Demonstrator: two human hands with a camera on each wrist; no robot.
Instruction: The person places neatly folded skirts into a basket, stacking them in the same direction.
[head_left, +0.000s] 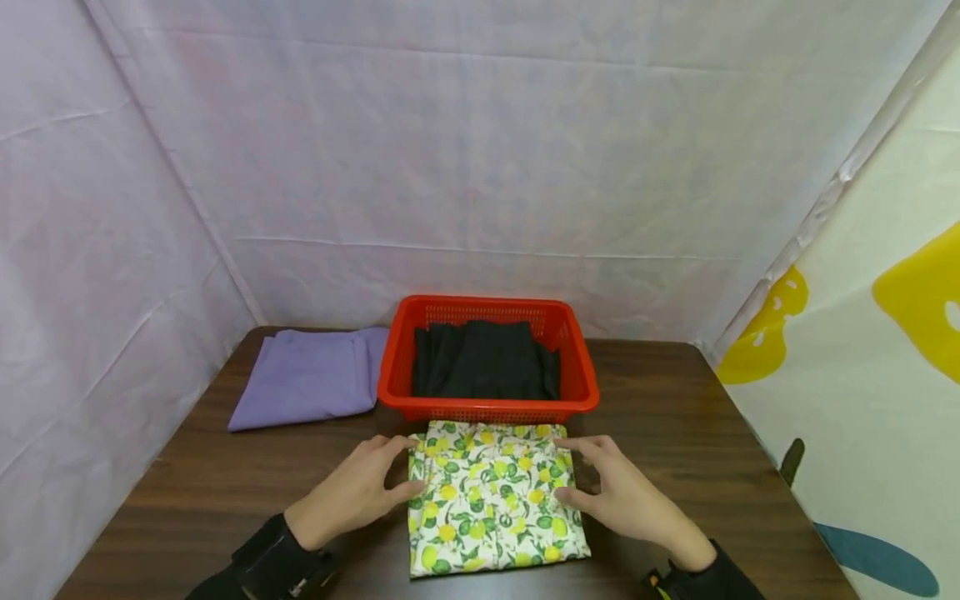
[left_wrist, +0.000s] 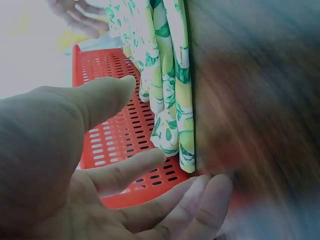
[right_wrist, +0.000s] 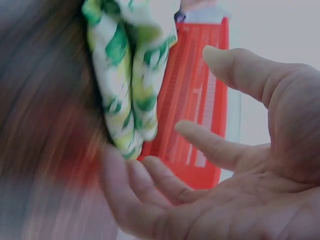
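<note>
A folded lemon-print cloth (head_left: 495, 504), white with yellow fruit and green leaves, lies on the table in front of the basket. At its left edge is my left hand (head_left: 367, 483), thumb and fingers spread apart. My right hand (head_left: 618, 492) mirrors it at the right edge, index finger and thumb overlapping the cloth in the head view. Both wrist views show the folded layers of the cloth (left_wrist: 172, 90) side-on, with the lower fingers of each hand close by the far corners and the thumbs held away.
Behind the cloth stands a red plastic basket (head_left: 581, 367) with folded black fabric (head_left: 491, 362) inside. To its left lies a folded purple cloth (head_left: 311, 375). The dark wooden table (head_left: 675, 417) is bordered by white curtains (head_left: 480, 167) at the back and sides.
</note>
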